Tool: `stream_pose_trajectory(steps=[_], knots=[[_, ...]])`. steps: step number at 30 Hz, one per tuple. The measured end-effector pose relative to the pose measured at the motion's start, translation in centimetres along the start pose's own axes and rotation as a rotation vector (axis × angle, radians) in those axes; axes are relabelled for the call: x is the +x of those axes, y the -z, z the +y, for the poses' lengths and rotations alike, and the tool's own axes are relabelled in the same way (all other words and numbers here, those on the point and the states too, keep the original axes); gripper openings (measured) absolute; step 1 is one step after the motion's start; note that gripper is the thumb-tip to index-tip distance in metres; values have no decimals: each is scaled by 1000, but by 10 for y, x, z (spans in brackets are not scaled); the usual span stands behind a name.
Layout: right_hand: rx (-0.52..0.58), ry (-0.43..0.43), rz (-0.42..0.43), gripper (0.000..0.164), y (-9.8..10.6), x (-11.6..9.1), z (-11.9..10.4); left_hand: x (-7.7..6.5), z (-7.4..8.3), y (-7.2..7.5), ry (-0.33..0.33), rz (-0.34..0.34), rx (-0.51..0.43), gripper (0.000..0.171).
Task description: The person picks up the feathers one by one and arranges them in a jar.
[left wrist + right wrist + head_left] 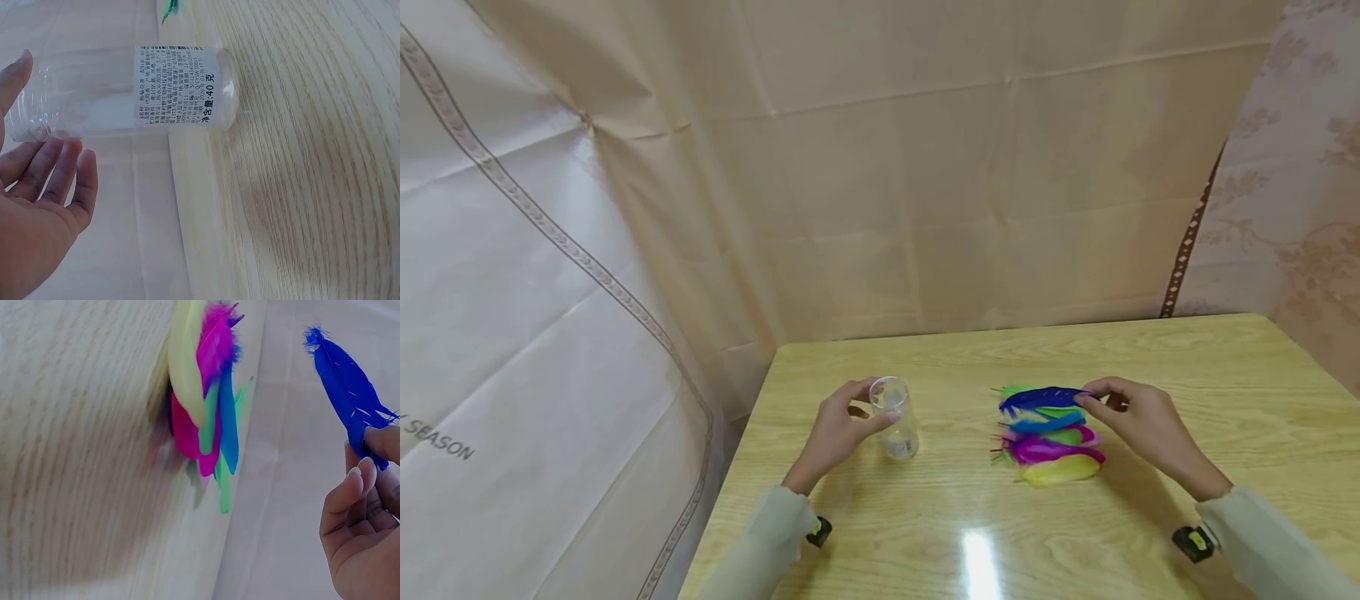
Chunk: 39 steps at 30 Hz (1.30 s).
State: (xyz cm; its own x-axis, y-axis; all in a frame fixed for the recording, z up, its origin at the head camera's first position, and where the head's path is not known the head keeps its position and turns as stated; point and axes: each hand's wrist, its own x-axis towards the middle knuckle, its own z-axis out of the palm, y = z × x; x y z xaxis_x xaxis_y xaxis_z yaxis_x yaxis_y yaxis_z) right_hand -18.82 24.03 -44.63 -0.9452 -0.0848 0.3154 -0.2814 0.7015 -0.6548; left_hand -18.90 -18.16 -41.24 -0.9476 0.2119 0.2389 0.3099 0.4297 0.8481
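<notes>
My left hand point(842, 423) holds a clear plastic jar point(901, 433) near its open top, thumb on one side and fingers on the other. The jar stands upright on the table, and a white printed label point(178, 87) shows on its lower part in the left wrist view. My right hand point(1138, 421) pinches a dark blue feather point(344, 387) by one end between thumb and fingers. It is held up over a pile of coloured feathers point(1052, 450) in yellow, magenta, light blue and green, lying to the right of the jar.
The pale wood-grain table point(925, 517) reaches back to a hanging beige cloth point(887, 208). White patterned sheeting point(550, 333) hangs along the left side, and a flowered cloth point(1300, 167) hangs at the right.
</notes>
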Motion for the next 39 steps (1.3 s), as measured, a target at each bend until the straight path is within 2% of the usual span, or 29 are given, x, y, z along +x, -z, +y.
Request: stream_pose_trajectory(steps=[6,12,18,21,39], knots=[[32,43,7,18,-10,6,-4,-3,-3,3,43,31,12,52],[33,45,9,19,-12,11,-12,-2,-5,3,44,27,4,53],[60,53,2,20,-11,17,-22,7,-32,1,34,6,12,54],[76,60,-2,19,-11,20,-26,9,-38,2,23,-14,13,56],[121,75,-30,18,-15,32,-45,10,-36,-2,10,-29,-5,56]])
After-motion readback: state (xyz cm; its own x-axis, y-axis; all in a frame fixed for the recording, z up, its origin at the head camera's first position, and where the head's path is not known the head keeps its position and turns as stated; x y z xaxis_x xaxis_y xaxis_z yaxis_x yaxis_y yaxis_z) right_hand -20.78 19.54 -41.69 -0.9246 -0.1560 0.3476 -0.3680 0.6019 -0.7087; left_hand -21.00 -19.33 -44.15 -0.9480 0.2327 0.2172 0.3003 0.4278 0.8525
